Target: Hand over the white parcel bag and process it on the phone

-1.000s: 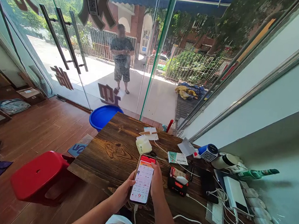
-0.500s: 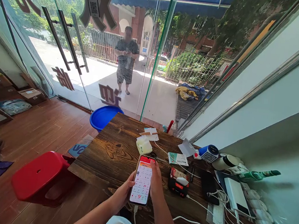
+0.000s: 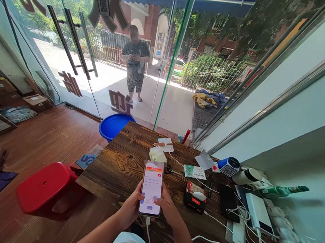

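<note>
A smartphone (image 3: 151, 188) with a lit screen stands upright over the near edge of a dark wooden table (image 3: 120, 163). My left hand (image 3: 129, 210) grips its lower left side. My right hand (image 3: 167, 208) holds the lower right side, thumb resting on the screen. A white charging cable (image 3: 150, 241) hangs from the phone's bottom toward my lap.
Right of the phone lie a black-and-red device (image 3: 195, 197), a green leaflet (image 3: 194, 172), a blue-and-white QR speaker (image 3: 228, 166), a power strip (image 3: 236, 233) and tangled white cables. A red stool (image 3: 44, 187) and blue basin (image 3: 115, 126) sit left. A person (image 3: 134, 64) stands outside the glass doors.
The phone screen switched from a red-topped page with many icons to a mostly white page. My right hand slid down from the phone's side, and its thumb now lies on the screen.
</note>
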A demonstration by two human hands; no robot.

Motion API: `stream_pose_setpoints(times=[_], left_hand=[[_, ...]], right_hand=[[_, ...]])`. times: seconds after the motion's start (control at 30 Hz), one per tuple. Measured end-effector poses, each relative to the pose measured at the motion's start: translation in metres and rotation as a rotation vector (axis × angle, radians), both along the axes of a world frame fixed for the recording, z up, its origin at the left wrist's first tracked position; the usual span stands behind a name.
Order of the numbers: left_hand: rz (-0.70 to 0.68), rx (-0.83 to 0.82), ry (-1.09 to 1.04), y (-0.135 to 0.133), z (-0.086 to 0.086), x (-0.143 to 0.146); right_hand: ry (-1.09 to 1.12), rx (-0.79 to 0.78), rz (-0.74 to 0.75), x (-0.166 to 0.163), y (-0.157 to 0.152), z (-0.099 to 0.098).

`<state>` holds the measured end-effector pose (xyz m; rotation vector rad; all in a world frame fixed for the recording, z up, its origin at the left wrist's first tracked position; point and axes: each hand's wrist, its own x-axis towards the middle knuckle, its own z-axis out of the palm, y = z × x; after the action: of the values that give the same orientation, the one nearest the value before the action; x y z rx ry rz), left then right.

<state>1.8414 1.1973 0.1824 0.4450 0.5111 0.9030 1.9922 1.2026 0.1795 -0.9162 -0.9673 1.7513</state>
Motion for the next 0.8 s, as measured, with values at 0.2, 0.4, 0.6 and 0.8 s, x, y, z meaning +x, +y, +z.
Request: stream_pose_setpoints(times=[0.2, 0.4, 0.6, 0.8], left_hand=[[0.019, -0.017, 0.095, -0.002, 0.004, 0.000], [0.097, -0.091, 0.210, -0.005, 0.015, 0.003], [0.081, -0.062, 0.128, -0.003, 0.010, 0.001], [0.043, -0.070, 0.121, -0.003, 0.005, -0.001]], right_hand=[[-0.040, 0.052, 0.015, -0.002, -0.002, 0.007], [-0.154, 0.133, 0.054, -0.001, -0.004, 0.014], [-0.157, 0.146, 0.044, -0.002, -0.005, 0.016], [0.012, -0.037, -0.022, -0.001, -0.002, 0.003]])
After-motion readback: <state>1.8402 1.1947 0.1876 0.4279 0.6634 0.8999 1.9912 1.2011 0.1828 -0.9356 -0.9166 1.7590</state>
